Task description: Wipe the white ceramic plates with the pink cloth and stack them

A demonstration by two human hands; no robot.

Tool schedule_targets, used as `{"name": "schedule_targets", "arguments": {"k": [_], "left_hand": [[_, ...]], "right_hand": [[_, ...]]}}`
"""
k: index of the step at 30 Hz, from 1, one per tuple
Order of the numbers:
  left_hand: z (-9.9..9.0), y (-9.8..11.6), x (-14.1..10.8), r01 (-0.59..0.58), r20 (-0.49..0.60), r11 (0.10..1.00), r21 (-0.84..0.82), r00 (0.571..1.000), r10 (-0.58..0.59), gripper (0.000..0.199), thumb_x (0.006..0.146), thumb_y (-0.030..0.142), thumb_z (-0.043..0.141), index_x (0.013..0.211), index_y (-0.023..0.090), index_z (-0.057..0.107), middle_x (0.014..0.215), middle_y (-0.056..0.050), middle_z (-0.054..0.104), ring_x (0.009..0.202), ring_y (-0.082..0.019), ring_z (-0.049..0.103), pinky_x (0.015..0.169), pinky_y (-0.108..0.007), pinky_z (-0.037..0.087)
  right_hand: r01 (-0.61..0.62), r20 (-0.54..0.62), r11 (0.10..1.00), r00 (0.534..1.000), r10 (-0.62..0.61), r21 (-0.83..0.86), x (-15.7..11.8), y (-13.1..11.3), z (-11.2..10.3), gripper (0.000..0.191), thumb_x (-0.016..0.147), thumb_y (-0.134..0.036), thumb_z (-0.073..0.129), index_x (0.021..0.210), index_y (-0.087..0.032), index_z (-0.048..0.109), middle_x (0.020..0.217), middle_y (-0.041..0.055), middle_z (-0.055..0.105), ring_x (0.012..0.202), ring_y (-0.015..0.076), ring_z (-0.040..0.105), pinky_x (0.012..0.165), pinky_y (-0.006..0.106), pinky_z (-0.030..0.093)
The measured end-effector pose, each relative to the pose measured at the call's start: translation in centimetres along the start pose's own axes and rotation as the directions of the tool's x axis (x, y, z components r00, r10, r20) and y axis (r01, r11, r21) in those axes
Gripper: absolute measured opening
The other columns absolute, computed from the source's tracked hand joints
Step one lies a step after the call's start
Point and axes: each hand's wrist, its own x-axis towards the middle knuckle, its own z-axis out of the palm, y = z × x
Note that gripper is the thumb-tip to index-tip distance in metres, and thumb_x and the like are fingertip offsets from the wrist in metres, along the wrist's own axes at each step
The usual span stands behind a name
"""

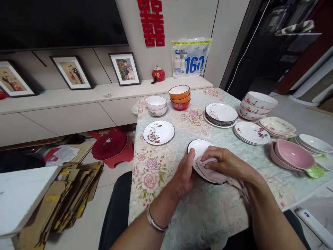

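Note:
My left hand grips the left rim of a white plate with a dark edge, thumb on top and fingers underneath. The plate is held tilted above the near part of the table. My right hand is closed around a pale pinkish cloth and presses it on the plate's face; the cloth's tail hangs down by the wrist. Beyond my left hand a white plate with a brown flower pattern lies flat by itself. A stack of similar plates stands farther back to the right.
On the flowered tablecloth stand white bowls, orange and red bowls, tall white bowls, cherry-patterned plates and pink bowls. A red stool and flattened cardboard are at left on the floor.

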Motion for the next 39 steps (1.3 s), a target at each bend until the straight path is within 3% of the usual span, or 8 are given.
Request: {"name": "schedule_targets", "arguments": {"k": [6,10,13,18,22,27,34,39], "left_hand": [[0.1,0.0,-0.1,0.024,0.001,0.999,0.022,1.000,-0.024,0.058,0.078,0.040,0.071,0.131,0.019,0.056,0.105,-0.010,0.073,0.091,-0.025,0.068,0.081,-0.036,0.051],[0.7,0.3,-0.4,0.021,-0.019,0.999,0.026,1.000,-0.021,0.059,0.076,0.031,0.072,0.132,0.022,0.055,0.110,-0.009,0.073,0.090,-0.024,0.069,0.082,-0.036,0.051],[1.0,0.4,-0.4,0.015,-0.025,1.000,0.026,1.000,-0.014,0.059,0.076,0.027,0.071,0.133,0.022,0.054,0.110,-0.008,0.073,0.091,-0.024,0.069,0.082,-0.035,0.051],[1.1,0.5,-0.4,0.007,-0.013,0.999,0.044,1.000,-0.007,0.052,0.081,0.027,0.066,0.132,0.021,0.055,0.104,-0.007,0.074,0.094,-0.024,0.068,0.080,-0.033,0.052],[1.1,0.5,-0.4,0.001,-0.007,0.999,0.047,1.000,-0.001,0.051,0.080,0.025,0.066,0.130,0.020,0.056,0.100,-0.006,0.074,0.095,-0.023,0.068,0.081,-0.032,0.051],[1.1,0.6,-0.5,0.005,-0.041,0.999,0.050,0.999,-0.003,0.056,0.074,0.020,0.068,0.129,0.018,0.057,0.101,-0.007,0.074,0.089,-0.024,0.068,0.079,-0.034,0.052],[1.2,0.6,-0.6,-0.007,-0.014,1.000,0.025,1.000,0.007,0.061,0.067,0.016,0.069,0.128,0.019,0.058,0.108,-0.009,0.073,0.093,-0.026,0.068,0.082,-0.035,0.051],[1.1,0.4,-0.4,-0.015,-0.009,1.000,0.020,1.000,0.015,0.063,0.064,0.014,0.068,0.126,0.018,0.059,0.108,-0.009,0.073,0.093,-0.027,0.068,0.082,-0.036,0.052]], "right_hand": [[-0.170,-0.145,0.974,0.978,0.148,-0.149,-0.4,2.4,-0.6,0.017,0.078,-0.021,0.059,0.089,-0.023,0.072,0.094,0.0028,0.070,0.083,0.0199,0.065,0.076,0.031,0.049],[-0.258,-0.329,0.899,0.934,0.138,-0.355,0.5,2.7,0.5,0.019,0.087,-0.026,0.054,0.096,-0.021,0.071,0.094,0.0075,0.069,0.084,0.0214,0.063,0.075,0.032,0.046],[-0.272,-0.387,0.849,0.918,0.088,-0.453,1.2,1.9,1.6,0.025,0.092,-0.024,0.049,0.104,-0.017,0.070,0.092,0.0102,0.066,0.085,0.0228,0.062,0.075,0.033,0.046],[-0.055,-0.298,0.919,0.952,-0.070,-0.390,1.5,0.8,2.1,0.027,0.093,-0.021,0.049,0.110,-0.018,0.069,0.099,0.0097,0.065,0.095,0.0228,0.060,0.083,0.034,0.047],[0.044,-0.211,0.961,0.972,-0.104,-0.272,1.1,0.8,1.4,0.023,0.090,-0.020,0.054,0.106,-0.021,0.070,0.100,0.0065,0.065,0.096,0.0204,0.060,0.085,0.033,0.047],[-0.018,-0.176,0.981,0.984,-0.017,-0.192,0.6,1.6,0.7,0.019,0.087,-0.022,0.056,0.100,-0.022,0.071,0.100,0.0048,0.067,0.093,0.0197,0.062,0.084,0.032,0.047],[-0.252,-0.289,0.895,0.946,0.148,-0.368,1.0,2.3,1.0,0.025,0.090,-0.026,0.051,0.104,-0.017,0.070,0.100,0.0104,0.067,0.090,0.0239,0.062,0.081,0.035,0.045],[-0.178,-0.286,0.911,0.956,0.070,-0.372,1.2,1.5,1.4,0.027,0.092,-0.027,0.050,0.106,-0.017,0.070,0.099,0.0102,0.066,0.091,0.0232,0.062,0.079,0.033,0.045]]}}
